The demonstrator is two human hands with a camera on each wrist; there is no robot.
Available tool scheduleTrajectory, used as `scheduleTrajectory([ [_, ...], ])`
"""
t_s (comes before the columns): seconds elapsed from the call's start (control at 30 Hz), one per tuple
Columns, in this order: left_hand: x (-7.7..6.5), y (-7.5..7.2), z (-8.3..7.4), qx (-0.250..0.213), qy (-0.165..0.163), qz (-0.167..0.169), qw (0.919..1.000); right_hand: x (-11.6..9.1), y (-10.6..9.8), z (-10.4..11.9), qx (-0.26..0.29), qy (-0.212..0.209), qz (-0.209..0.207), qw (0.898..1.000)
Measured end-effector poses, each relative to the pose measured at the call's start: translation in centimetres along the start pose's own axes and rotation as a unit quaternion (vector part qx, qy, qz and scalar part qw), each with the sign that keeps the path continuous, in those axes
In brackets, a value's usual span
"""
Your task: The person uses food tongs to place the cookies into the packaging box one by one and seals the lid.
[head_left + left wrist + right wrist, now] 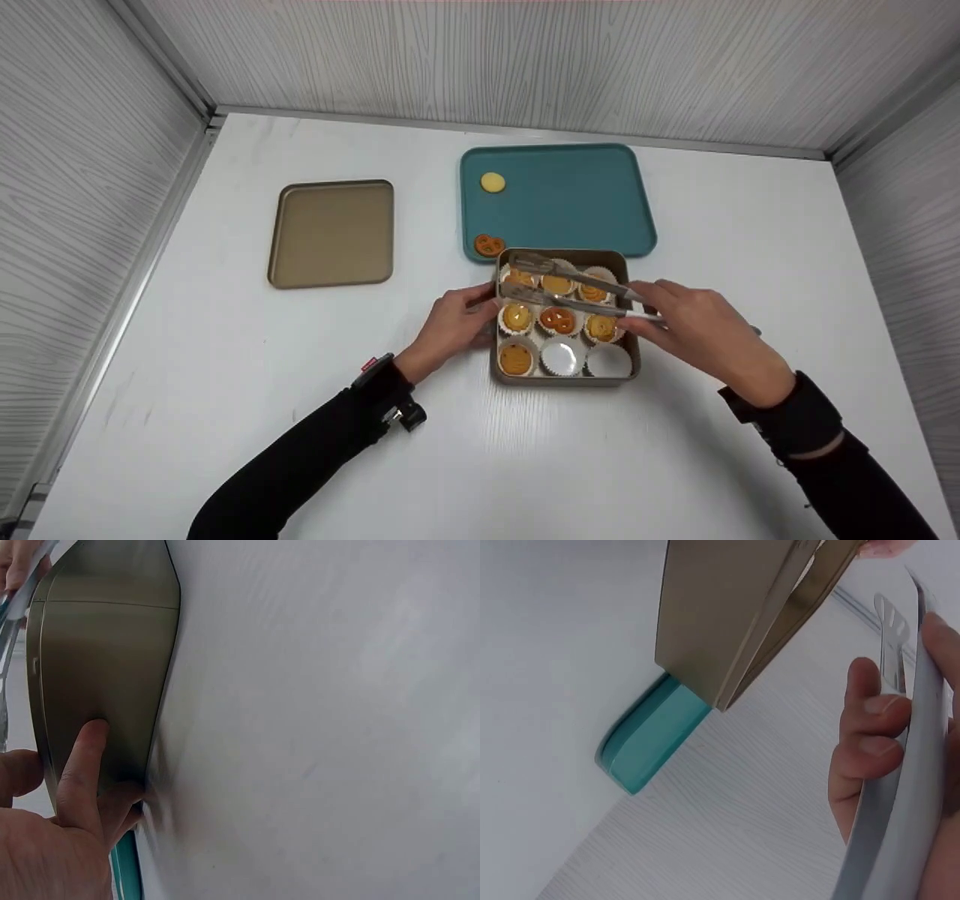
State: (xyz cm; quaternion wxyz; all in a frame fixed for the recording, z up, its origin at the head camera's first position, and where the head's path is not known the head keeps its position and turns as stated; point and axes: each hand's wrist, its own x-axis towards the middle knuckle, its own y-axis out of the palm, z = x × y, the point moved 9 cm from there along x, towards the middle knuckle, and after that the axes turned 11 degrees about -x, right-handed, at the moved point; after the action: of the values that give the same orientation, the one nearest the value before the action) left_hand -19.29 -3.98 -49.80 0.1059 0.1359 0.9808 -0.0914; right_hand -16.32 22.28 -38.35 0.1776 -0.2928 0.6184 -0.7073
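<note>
My right hand (pixel 701 330) holds a pair of metal tongs (pixel 592 307), its fingers and thumb around the pale handles in the right wrist view. The tongs' arms stand apart, slotted tips over the far left cup of a bronze-coloured tin (pixel 566 381). Paper cups line the tin in rows. Cookies sit in the far and middle rows, a pretzel-shaped cookie (pixel 558 320) at the centre. In the near row, a round cookie (pixel 515 359) lies at left beside two empty cups (pixel 561 357). My left hand (pixel 454 322) grips the tin's left wall, fingers outside, thumb at the rim.
Behind the tin lies a teal tray (pixel 570 195), its near edge overlapped by the tin. On it are a pale round cookie (pixel 493 182) and a pretzel cookie (pixel 489 245). A flat bronze tray (pixel 334 236) lies at left on the white table (pixel 420 465). Wood-patterned panels surround the table.
</note>
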Motion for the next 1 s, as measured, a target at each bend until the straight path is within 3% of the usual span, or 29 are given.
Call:
scheduleTrajectory([
  [0.13, 0.0, 0.0, -0.1, 0.005, 0.001, 0.001, 1.0, 2.2, -0.5, -1.2, -0.023, 0.029, -0.023, 0.999],
  [0.33, 0.0, -0.1, 0.0, -0.001, -0.004, -0.004, 1.0, 5.8, 0.0, -3.1, -0.054, 0.046, -0.027, 0.997],
  [0.7, -0.2, 0.0, 0.1, -0.008, 0.0, -0.002, 1.0, 10.9, 2.7, -4.6, -0.062, 0.078, 0.03, 0.995],
  [1.0, -0.3, -0.2, 0.3, -0.01, -0.007, -0.003, 0.9999, 14.0, 3.7, -4.6, -0.07, 0.082, 0.045, 0.993],
])
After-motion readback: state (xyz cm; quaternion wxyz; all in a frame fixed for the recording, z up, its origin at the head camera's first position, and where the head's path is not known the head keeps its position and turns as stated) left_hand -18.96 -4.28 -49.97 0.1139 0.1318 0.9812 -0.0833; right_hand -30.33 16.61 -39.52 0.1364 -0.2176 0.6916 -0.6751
